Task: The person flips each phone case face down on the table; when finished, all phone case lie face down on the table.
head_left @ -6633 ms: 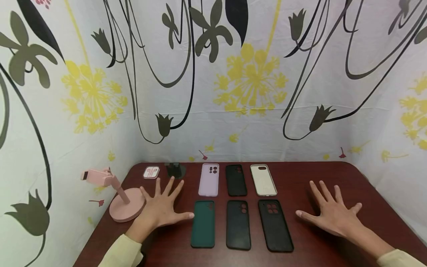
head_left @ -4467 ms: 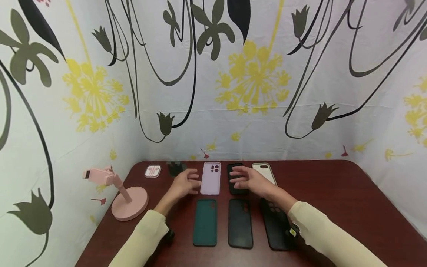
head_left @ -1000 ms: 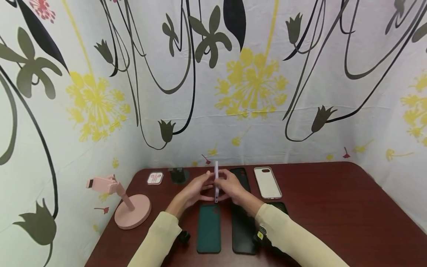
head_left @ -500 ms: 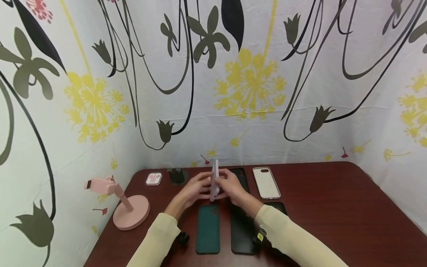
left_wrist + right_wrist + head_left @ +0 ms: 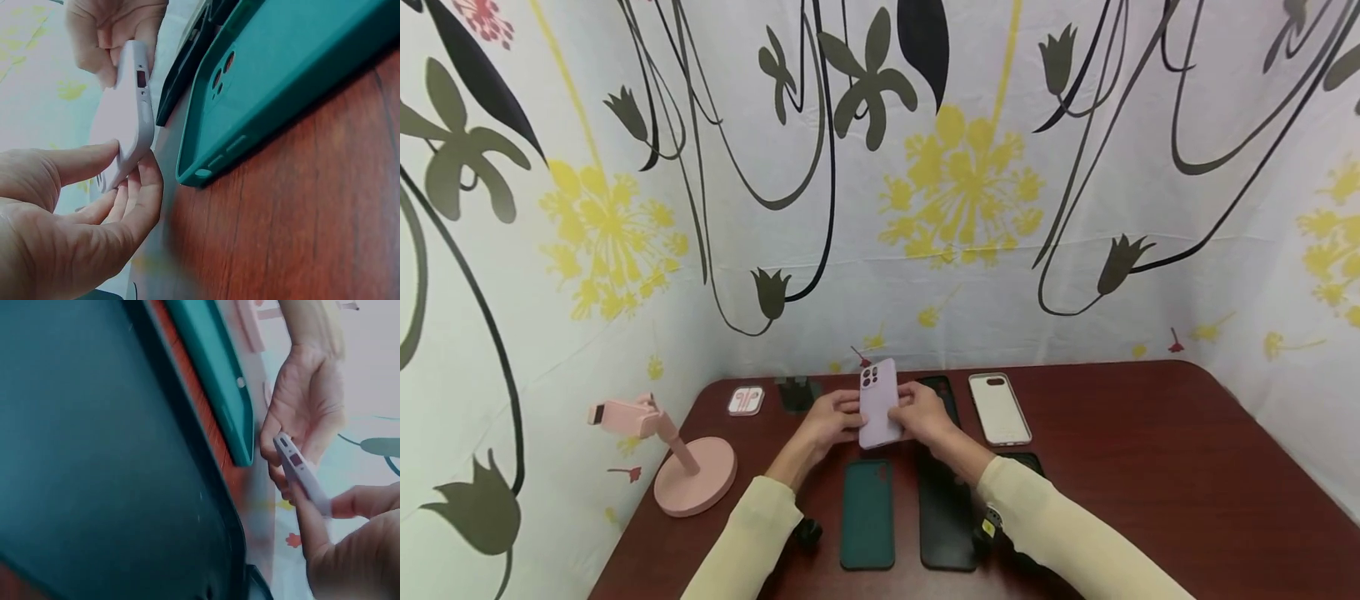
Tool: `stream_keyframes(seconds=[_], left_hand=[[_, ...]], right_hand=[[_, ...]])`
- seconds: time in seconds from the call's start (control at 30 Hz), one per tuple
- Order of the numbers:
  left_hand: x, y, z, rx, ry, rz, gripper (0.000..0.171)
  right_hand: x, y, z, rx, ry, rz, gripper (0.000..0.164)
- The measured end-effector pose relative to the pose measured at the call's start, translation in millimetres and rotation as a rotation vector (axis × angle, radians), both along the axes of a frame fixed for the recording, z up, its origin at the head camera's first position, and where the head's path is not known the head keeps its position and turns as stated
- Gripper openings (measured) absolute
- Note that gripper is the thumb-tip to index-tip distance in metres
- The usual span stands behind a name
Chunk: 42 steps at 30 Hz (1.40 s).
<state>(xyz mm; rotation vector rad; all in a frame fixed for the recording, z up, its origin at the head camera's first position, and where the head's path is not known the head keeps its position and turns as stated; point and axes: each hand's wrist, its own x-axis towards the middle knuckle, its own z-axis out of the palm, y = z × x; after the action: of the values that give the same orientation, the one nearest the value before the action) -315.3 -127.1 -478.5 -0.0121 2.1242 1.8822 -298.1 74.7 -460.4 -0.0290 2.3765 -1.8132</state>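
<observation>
A lilac phone case (image 5: 879,406) with camera holes at its top is held up off the table, its back turned toward the head camera. My left hand (image 5: 829,419) pinches its left edge, thumb on the near face and fingers behind. At the right edge my right hand (image 5: 924,413) pinches it the same way. In the left wrist view the case (image 5: 130,112) shows its bottom edge with the port cutout. Just below the hands lies a green phone case (image 5: 867,515). A black phone case (image 5: 946,525) lies under the right forearm.
Behind the right hand is another black case (image 5: 942,388), partly hidden. A cream case (image 5: 1000,409) lies at right. On the left are a pink phone stand (image 5: 695,475), an earphone box (image 5: 746,401) and a dark object (image 5: 797,394). A further black case is mostly covered by the right sleeve.
Both hands first lay spread on the table, then lifted the lilac case from the back row. It stood edge-on a second ago and has since turned its back toward the head camera.
</observation>
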Motion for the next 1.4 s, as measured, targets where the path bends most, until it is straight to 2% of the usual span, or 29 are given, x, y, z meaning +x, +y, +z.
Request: stream_keyframes(seconds=[0.1, 0.17, 0.33, 0.53, 0.7, 0.73, 0.87, 0.9, 0.97, 1.17, 1.3, 1.33, 1.4], left_hand=[[-0.1, 0, 0.2, -0.025, 0.018, 0.017, 0.055], [0.5, -1, 1.6, -0.037, 0.026, 0.031, 0.054], [0.9, -2, 3.4, -0.085, 0.062, 0.053, 0.054], [-0.5, -1, 3.2, -0.14, 0.092, 0.082, 0.056], [-0.5, -1, 3.2, -0.207, 0.124, 0.084, 0.055], [-0.3, -1, 3.2, -0.228, 0.133, 0.083, 0.054], [1.3, 0, 2.6, -0.31, 0.17, 0.095, 0.052], [1.3, 0, 1.8, -0.33, 0.18, 0.097, 0.052], [1.0, 2, 0.6, -0.384, 0.207, 0.101, 0.049], [0.2, 8, -0.8, -0.53, 0.286, 0.113, 0.042], [2.3, 9, -0.7, -0.567, 0.315, 0.122, 0.039], [3.3, 9, -0.7, -0.578, 0.323, 0.123, 0.038], [5.0, 9, -1.3, -0.604, 0.329, 0.126, 0.037]], right_hand=[[-1.6, 1, 2.0, 0.142, 0.046, 0.027, 0.044], [-2.0, 1, 4.2, 0.198, 0.06, 0.049, 0.044], [-3.9, 0, 4.3, 0.27, 0.087, 0.071, 0.043], [-8.0, -4, -0.3, 0.373, 0.115, 0.058, 0.036], [-11.3, -7, -3.5, 0.517, 0.228, 0.051, 0.031], [-14.8, -7, -9.2, 0.546, 0.269, 0.052, 0.032], [-17.0, -10, -12.5, 0.554, 0.271, 0.056, 0.037], [-22.5, -9, -22.0, 0.555, 0.286, 0.061, 0.038], [-22.5, -11, -20.6, 0.544, 0.249, 0.06, 0.039], [-40.7, -9, -43.5, 0.6, 0.261, 0.064, 0.037], [-38.6, -9, -42.0, 0.589, 0.253, 0.072, 0.034], [-38.4, -8, -45.8, 0.587, 0.272, 0.081, 0.032], [-26.4, -11, -29.9, 0.557, 0.23, 0.085, 0.029]])
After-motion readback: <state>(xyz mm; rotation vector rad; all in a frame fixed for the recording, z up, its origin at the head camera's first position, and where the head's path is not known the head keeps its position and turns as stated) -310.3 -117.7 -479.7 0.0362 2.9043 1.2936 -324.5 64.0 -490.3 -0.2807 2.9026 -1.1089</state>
